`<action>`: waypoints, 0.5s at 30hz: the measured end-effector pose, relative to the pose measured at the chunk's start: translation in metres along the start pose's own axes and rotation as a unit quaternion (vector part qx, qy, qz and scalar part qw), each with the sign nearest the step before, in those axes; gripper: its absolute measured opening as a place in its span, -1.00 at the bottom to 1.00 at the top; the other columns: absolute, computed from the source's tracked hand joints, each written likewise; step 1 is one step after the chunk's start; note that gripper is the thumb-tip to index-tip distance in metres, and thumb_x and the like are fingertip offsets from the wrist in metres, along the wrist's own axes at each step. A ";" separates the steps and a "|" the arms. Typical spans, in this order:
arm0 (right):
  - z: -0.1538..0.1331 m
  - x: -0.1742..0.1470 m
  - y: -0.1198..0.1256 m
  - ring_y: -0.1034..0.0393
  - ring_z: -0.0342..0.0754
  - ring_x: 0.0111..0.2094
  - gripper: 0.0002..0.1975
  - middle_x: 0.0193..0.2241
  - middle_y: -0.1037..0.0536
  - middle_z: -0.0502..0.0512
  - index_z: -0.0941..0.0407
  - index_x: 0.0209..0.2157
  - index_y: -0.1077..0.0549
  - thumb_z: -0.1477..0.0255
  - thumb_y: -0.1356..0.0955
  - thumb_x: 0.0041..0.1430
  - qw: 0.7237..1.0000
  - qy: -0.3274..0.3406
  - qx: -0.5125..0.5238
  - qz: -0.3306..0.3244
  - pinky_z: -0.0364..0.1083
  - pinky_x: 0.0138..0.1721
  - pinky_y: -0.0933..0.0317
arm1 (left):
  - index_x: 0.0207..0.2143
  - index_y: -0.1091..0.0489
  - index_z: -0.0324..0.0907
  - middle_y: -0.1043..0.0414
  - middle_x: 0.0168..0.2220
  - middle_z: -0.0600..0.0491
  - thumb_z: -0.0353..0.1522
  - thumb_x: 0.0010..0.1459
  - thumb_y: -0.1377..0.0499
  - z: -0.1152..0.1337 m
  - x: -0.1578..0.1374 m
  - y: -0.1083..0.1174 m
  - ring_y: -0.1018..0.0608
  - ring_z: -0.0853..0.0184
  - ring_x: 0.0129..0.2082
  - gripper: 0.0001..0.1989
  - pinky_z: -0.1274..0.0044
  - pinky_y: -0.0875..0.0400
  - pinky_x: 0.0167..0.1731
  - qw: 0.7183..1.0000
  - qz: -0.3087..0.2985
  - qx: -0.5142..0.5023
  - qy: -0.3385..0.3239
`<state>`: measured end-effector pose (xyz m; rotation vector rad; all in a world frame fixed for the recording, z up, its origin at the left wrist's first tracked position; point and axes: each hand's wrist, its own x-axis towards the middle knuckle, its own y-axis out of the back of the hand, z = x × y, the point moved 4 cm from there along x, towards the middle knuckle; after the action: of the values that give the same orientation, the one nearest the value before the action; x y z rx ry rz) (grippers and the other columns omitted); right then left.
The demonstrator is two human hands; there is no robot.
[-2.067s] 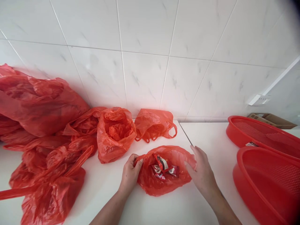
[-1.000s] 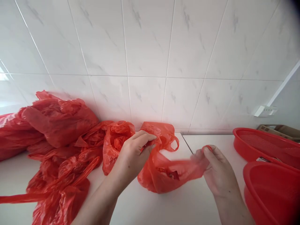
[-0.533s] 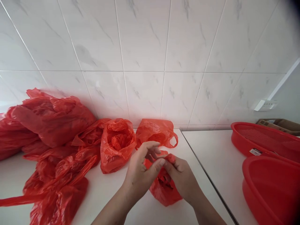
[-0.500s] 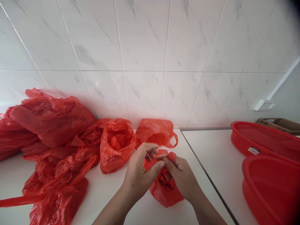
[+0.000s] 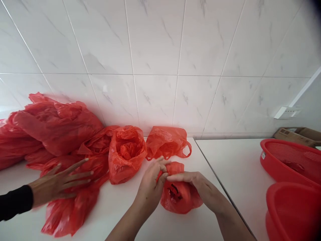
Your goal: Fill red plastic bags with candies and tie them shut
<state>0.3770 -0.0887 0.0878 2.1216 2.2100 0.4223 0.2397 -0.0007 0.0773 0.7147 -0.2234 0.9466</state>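
Head view: the small red bag (image 5: 183, 202) sits on the white surface (image 5: 120, 211), between the person's two hands and towards the near side. Its contents are already inside — something dark (image 5: 174, 190) shows in the folds, too covered to name. The top is drawn together, but no finished knot can be seen, so the bag looks filled yet not closed off.

The left hand (image 5: 151, 182) has its grip clamped on the gathered plastic at the neck. The right hand (image 5: 200, 187) lies across the bag with fingers straight and side by side, tips meeting the left; whether its grip pinches any plastic I cannot tell.

The bag is thin, glossy film, rounded below and creased above. Behind it, a limp bag with loop handles (image 5: 167, 137) slumps near the tiled wall, beside a wide-mouthed bag (image 5: 125, 172) stuffed with crumpled film. Farther left rises a wrinkled heap of bags (image 5: 62, 127) — a co-worker's spread hand (image 5: 60, 184), blurred, reaches over its front part. At right stand two rigid, curved red baskets (image 5: 272, 214), with a cardboard box (image 5: 288, 135) behind.
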 end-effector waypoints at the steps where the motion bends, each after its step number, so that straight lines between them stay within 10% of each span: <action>1: -0.001 0.000 0.000 -0.29 -0.11 -0.39 -0.49 -0.37 -0.45 0.10 0.13 -0.20 -0.55 0.14 -0.09 0.29 1.000 -0.004 -0.008 -0.006 -0.09 -0.27 -0.23 | -0.44 -0.21 -0.13 -0.37 -0.28 0.05 -0.35 0.25 0.02 -0.003 -0.001 -0.002 -0.39 0.29 -0.14 -0.82 0.46 -0.28 -0.16 0.999 -0.013 -0.017 0.026; 9: 0.014 0.009 0.010 -0.32 -0.13 -0.41 -0.62 -0.43 -0.45 -0.06 -0.02 -0.05 -0.41 0.46 -0.25 0.05 0.956 -0.099 -0.193 0.195 -0.13 -0.33 -0.22 | -0.45 -0.15 -0.13 -0.18 -0.51 0.19 -0.31 0.24 0.02 -0.010 -0.010 -0.011 -0.24 0.42 -0.51 -0.82 0.59 -0.16 -0.49 0.990 -0.004 -0.063 0.124; 15: 0.010 0.011 0.004 -0.39 -0.07 -0.13 -0.65 -0.14 -0.52 0.05 0.05 -0.09 -0.45 0.49 -0.21 0.11 0.991 -0.045 -0.033 0.121 -0.08 -0.09 -0.25 | -0.43 -0.16 -0.12 -0.24 -0.47 0.14 -0.30 0.25 0.05 -0.008 -0.009 -0.007 -0.30 0.38 -0.47 -0.81 0.56 -0.23 -0.45 0.994 -0.014 -0.025 0.109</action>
<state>0.3826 -0.0760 0.0803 2.3323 1.8708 0.3975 0.2392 -0.0043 0.0638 0.5624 -0.0445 0.9804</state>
